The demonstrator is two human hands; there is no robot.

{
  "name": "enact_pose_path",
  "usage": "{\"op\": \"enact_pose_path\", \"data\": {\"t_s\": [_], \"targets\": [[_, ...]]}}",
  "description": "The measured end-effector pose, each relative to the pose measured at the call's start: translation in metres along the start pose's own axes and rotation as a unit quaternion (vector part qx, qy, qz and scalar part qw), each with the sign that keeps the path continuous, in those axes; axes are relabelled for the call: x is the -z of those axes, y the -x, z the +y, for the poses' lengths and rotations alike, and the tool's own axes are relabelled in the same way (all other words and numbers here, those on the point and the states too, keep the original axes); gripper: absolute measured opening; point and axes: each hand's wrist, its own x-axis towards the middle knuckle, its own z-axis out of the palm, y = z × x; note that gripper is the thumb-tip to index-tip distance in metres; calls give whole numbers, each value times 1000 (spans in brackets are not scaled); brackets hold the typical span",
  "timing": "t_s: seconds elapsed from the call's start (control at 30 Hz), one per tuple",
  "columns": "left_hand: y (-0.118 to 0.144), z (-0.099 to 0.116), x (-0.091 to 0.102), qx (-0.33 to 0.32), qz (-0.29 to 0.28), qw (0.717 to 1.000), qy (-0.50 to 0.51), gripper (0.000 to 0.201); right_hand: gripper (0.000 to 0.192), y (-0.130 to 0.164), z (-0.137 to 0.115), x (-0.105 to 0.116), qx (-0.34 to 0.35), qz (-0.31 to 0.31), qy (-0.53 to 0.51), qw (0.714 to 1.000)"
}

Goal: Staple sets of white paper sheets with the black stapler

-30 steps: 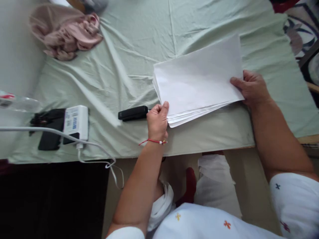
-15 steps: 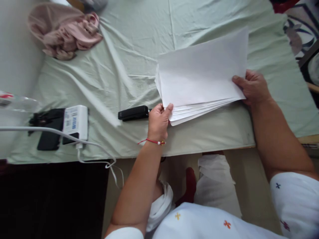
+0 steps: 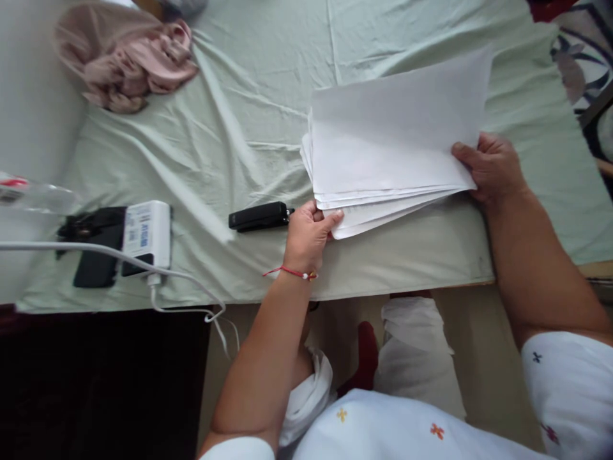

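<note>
A stack of white paper sheets (image 3: 393,137) lies fanned on the pale green bed sheet (image 3: 249,121). My left hand (image 3: 309,233) pinches the stack's near left corner, fingers under the lower sheets. My right hand (image 3: 488,167) grips the stack's right edge, thumb on top. A black stapler (image 3: 258,216) lies on the sheet just left of my left hand, not touched.
A crumpled pink cloth (image 3: 124,61) sits at the far left. A white power adapter (image 3: 146,235) with a white cable (image 3: 186,284) rests on a black device (image 3: 93,246) near the bed's front edge. A clear plastic bottle (image 3: 33,195) lies at the left edge.
The paper stack has shifted right and slightly away, its sheets fanning apart more at the near edge. My left hand slid along the near corner; my right hand kept its grip.
</note>
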Motion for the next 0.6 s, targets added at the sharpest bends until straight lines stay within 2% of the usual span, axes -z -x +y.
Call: {"op": "enact_pose_path", "data": {"t_s": [0.07, 0.13, 0.27, 0.5, 0.6], "targets": [[1, 3, -1, 9, 30, 999, -34, 21, 63, 0, 0, 0, -1, -4, 6, 1000], [1, 3, -1, 11, 47, 997, -56, 22, 62, 1, 0, 0, 1, -8, 13, 1000], [1, 3, 0, 23, 38, 997, -61, 18, 61, 2, 0, 0, 4, -12, 17, 1000], [2, 4, 2, 22, 51, 997, 48, 11, 67, 2, -1, 1, -2, -11, 22, 1000], [-1, 0, 3, 21, 61, 997, 47, 20, 63, 3, -3, -1, -3, -3, 20, 1000]]}}
